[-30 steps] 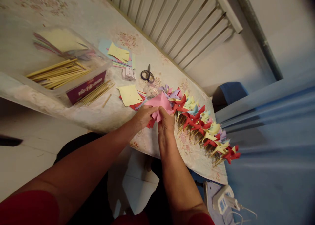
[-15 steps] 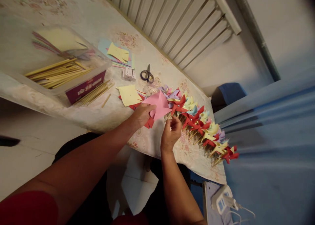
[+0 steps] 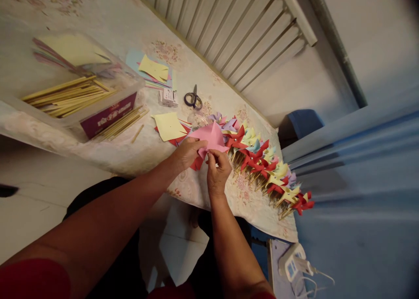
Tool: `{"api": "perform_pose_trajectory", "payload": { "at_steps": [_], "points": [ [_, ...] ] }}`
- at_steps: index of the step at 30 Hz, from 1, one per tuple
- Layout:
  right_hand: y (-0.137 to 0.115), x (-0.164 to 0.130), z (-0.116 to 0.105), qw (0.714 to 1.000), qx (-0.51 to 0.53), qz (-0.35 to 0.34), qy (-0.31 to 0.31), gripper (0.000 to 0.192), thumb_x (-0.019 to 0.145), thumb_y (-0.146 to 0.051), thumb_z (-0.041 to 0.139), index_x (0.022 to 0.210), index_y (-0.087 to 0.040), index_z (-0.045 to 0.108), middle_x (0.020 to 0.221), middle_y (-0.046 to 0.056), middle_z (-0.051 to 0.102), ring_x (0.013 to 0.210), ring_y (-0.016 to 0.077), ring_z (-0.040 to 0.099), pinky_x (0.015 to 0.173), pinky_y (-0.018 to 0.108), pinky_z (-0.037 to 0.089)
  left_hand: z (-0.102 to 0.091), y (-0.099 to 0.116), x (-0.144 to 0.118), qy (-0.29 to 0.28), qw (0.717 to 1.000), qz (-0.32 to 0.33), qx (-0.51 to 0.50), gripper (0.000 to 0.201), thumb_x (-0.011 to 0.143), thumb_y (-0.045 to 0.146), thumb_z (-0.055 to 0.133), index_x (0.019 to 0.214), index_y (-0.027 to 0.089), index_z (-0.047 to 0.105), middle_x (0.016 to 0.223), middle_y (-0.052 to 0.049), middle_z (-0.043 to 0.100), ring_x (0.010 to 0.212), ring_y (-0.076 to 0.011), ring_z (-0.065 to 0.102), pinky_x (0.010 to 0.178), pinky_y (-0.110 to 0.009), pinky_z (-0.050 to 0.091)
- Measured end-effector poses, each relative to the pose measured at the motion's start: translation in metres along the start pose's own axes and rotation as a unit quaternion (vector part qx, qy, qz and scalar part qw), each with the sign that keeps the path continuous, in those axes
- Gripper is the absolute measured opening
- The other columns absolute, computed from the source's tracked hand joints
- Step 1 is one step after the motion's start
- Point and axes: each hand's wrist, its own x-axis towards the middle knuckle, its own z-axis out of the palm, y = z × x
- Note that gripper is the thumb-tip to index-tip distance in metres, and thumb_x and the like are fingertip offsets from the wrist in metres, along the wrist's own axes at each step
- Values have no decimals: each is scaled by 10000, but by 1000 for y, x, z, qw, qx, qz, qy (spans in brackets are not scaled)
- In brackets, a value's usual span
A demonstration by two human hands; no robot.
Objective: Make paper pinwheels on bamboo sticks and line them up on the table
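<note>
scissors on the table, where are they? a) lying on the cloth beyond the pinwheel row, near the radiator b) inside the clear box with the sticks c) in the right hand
a: the scissors lie flat on the table cloth, outside the clear box, in neither hand.

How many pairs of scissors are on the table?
1. The scissors lie closed on the table, beyond the pink paper and beside a small white box. Others may be hidden under the papers.

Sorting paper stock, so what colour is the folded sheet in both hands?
Pink folded paper sheet, clearest in the head view.
</note>
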Motion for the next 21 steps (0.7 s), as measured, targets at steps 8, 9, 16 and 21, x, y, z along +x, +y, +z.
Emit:
{"api": "perform_pose_trajectory", "payload": {
  "at_steps": [8,9,16,21],
  "points": [
    [-11,11,3,991,74,111,15,248,824,-421,604,786,-184,662,690,-22,612,625,130,558,632,252,461,-4,-3,1,4,998,17,63,186,676,222,695,568,152,561,575,29,538,538,-79,473,549,-209,388],
    [-12,13,4,989,86,121,19,238,814,-411,610,767,-182,652,647,-37,588,581,122,538,608,247,450,-4,-3,1,-1,998,21,64,182,676,230,699,575,152,569,582,28,546,546,-82,482,554,-210,395],
    [-8,20,11,981,85,171,40,207,776,-371,621,676,-190,617,516,-78,511,485,107,485,547,232,402,-6,-7,3,7,996,28,81,202,693,267,714,593,154,579,610,18,570,567,-91,501,555,-216,402],
    [-6,22,13,979,75,184,50,201,753,-364,622,660,-186,629,530,-63,536,507,113,492,551,231,403,-6,-7,2,1,996,37,82,206,697,263,708,587,156,571,606,14,566,570,-91,494,536,-215,382]
  ]
}}
